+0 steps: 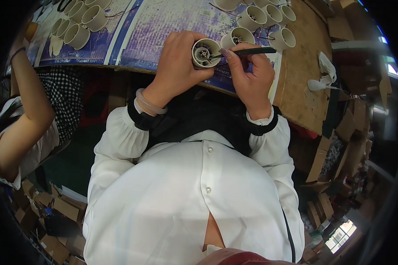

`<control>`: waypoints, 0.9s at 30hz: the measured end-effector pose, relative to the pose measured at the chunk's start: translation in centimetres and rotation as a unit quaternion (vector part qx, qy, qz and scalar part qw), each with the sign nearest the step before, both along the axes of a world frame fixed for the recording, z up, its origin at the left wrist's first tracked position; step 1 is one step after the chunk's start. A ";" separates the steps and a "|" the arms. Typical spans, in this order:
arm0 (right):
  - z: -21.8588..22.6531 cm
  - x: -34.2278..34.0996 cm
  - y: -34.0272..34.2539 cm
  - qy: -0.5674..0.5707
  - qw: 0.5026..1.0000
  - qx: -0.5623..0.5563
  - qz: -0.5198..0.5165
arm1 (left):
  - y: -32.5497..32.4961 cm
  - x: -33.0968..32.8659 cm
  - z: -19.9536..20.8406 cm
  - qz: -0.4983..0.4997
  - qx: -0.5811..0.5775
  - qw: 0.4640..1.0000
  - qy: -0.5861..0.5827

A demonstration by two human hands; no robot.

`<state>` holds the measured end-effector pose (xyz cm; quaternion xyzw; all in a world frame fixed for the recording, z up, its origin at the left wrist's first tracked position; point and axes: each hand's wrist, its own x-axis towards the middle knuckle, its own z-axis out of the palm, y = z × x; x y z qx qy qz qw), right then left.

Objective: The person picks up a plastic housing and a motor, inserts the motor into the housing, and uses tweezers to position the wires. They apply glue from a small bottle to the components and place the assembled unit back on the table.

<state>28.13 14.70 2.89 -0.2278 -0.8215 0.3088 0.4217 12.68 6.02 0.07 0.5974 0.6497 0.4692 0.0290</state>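
Observation:
My left hand [177, 64] grips a small cream, cup-shaped plastic housing [205, 53], its open mouth facing up with metal parts visible inside. My right hand [251, 75] pinches a thin black tool [250, 51], held almost level, its tip reaching into the housing's mouth. Both hands hover just over the near edge of the worktable [300, 70]. A pale bangle circles my left wrist.
Several more cream housings [263, 20] stand on the blue mat behind my hands, and another group [77, 22] lies at the far left. Another person's bare arm [28, 95] reaches to the table on the left. White plastic pieces [323, 77] lie at the right. Cardboard boxes litter the floor.

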 end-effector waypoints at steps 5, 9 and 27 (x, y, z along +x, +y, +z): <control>0.0 -0.1 0.2 -0.007 1.000 -0.002 0.007 | 0.1 -0.1 -0.2 -0.001 0.003 1.000 0.002; 0.0 -0.2 0.2 -0.016 0.999 0.026 0.022 | 0.0 -0.1 -0.3 0.000 0.006 1.000 0.008; -0.5 -0.1 0.4 -0.011 1.000 -0.014 0.010 | 0.1 -0.1 -0.2 -0.003 0.003 1.000 0.009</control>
